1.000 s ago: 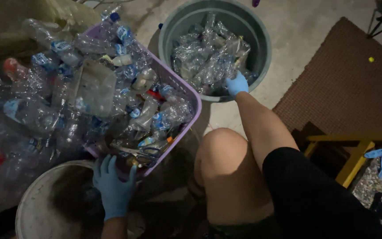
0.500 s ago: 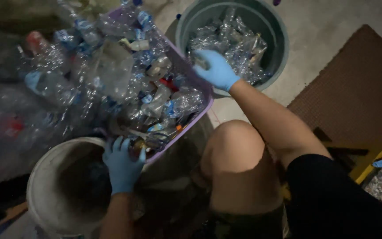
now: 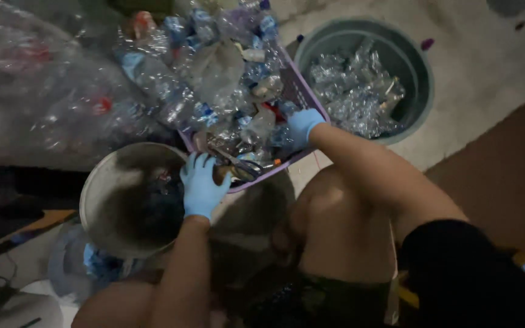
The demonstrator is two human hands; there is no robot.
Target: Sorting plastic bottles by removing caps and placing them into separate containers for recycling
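L hand [image 3: 202, 185] gloved, closed on scissors [image 3: 238, 165]; R hand [image 3: 302, 126] grips light, crushable, slippery bottle [image 3: 267, 124] in purple basket [image 3: 304, 97]; best held mid-body

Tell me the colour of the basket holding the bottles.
Purple basket, clearest in the head view.

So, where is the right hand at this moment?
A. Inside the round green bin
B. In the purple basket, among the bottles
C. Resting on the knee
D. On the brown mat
B: the right hand, in a blue glove, reaches into the purple basket among the bottles, while the green bin stands apart behind it.
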